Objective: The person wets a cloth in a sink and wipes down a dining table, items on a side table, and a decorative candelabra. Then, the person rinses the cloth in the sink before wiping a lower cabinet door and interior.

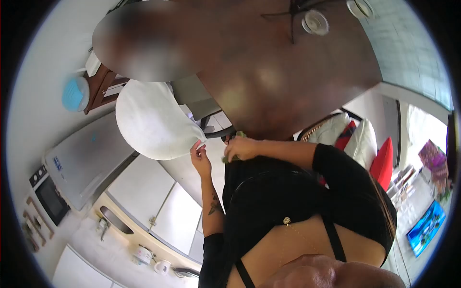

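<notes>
My left hand (199,154) pinches the narrow corner of a white, rounded, cloth-covered piece (156,122) that looks like a chair cushion or cover. Its broad end spreads up and to the left, away from my fingers. Close to my waist, my right hand (241,148) is closed around a crumpled green cloth (226,159), which shows above and below the fingers. The two hands are a short distance apart, near the edge of a brown table (288,81).
Glass candle holders (315,22) stand on the table. Red (382,165) and white cushions (361,144) rest on seating at the right. A grey fridge (91,161), white cabinets (141,189) and a sink tap (103,228) line the left. The upper left is blurred.
</notes>
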### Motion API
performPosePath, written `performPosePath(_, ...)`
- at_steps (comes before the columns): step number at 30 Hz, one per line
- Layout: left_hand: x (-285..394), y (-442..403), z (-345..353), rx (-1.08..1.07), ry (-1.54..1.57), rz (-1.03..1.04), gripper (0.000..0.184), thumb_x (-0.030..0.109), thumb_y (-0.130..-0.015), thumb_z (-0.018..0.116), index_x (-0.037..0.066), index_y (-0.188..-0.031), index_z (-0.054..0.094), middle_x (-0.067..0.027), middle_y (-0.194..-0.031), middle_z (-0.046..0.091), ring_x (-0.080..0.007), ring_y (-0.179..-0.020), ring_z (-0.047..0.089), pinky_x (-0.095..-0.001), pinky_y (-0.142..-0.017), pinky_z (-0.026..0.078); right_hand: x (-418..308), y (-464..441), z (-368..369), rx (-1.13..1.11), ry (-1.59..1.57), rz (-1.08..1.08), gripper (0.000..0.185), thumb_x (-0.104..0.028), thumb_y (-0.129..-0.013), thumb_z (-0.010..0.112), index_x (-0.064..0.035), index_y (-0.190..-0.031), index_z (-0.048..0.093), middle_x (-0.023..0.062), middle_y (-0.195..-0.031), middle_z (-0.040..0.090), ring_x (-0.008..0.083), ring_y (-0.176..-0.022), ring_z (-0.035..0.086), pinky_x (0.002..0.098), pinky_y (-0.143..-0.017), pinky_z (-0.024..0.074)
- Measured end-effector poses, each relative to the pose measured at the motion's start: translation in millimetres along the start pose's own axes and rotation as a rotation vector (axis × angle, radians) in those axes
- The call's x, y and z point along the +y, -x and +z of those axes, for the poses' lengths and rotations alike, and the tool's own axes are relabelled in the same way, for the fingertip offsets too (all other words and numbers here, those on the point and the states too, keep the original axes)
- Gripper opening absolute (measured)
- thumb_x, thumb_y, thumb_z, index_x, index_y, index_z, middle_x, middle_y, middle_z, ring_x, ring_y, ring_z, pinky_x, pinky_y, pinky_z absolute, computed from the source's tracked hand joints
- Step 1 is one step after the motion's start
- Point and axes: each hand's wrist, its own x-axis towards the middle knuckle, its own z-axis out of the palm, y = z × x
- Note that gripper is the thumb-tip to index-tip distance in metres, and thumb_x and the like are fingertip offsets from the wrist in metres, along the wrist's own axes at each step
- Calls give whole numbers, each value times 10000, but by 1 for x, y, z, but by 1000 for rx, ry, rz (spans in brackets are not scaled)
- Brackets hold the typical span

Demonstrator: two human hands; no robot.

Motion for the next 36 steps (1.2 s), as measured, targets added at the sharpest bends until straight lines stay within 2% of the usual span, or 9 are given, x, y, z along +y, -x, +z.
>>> performPosePath(2,-5,3,-26,-20,91,-6,248,9,-878,453,9,-1104,554,-88,-1077,576,-167,-881,607,-268,-750,465,3,23,-14,444,-178,23,370,16,-626,517,-161,-897,697,46,-1098,603,261,-1020,551,372,-875,439)
performPosePath(6,-41,21,-100,-68,102,-5,235,25,-892,434,0,-1093,553,-106,-1034,598,-179,-872,603,-269,-774,457,23,146,-99,1164,177,625,398,71,-657,458,-91,-949,673,133,-1095,595,307,-1025,554,369,-915,426)
performPosePath(9,-110,41,-172,-94,62,-16,237,52,-898,436,10,-1098,558,-107,-1025,604,-177,-859,600,-266,-754,460,115,250,-80,1292,706,790,515,85,-649,450,-88,-1111,599,162,-1192,538,342,-1108,499,400,-968,386)
performPosePath(11,-192,72,-240,-51,11,-205,237,93,-902,451,23,-1097,566,-100,-1016,607,-173,-840,599,-258,-725,462,103,192,2,1433,818,772,509,74,-651,436,-77,-1108,601,175,-1199,532,351,-1116,491,428,-960,386)
performPosePath(15,-263,144,-306,227,208,-491,273,146,-897,494,39,-1144,539,-92,-1003,620,-164,-797,602,-262,-669,468,14,34,120,1194,665,529,420,29,-655,500,-139,-1005,662,122,-1158,570,338,-1119,479,448,-941,355)
performPosePath(19,-332,198,-340,271,208,-573,300,167,-892,507,48,-1166,526,-90,-1008,622,-162,-797,603,-266,-652,473,-48,-76,151,236,-3,268,483,42,-626,474,-133,-1032,669,121,-1050,623,301,-1025,543,359,-925,396)
performPosePath(24,-352,227,-351,515,651,-406,342,108,-847,520,35,-1181,517,-106,-1051,616,-181,-889,613,-268,-703,497,-152,-217,104,146,-391,369,477,84,-675,407,-58,-1065,643,69,-932,656,138,-867,587,251,-755,472)
performPosePath(25,-337,222,-355,557,583,-460,310,120,-866,512,43,-1165,536,-97,-1060,616,-172,-875,615,-268,-706,493,-148,-250,102,161,-300,149,492,98,-670,376,-48,-1060,638,73,-979,641,136,-894,587,246,-794,467)
performPosePath(36,-288,199,-475,867,890,-438,338,181,-891,507,64,-1208,491,-48,-1138,548,-166,-971,573,-311,-825,463,-269,-547,226,72,-760,213,480,17,-724,445,-34,-1200,490,100,-1126,542,218,-1030,536,320,-899,443)
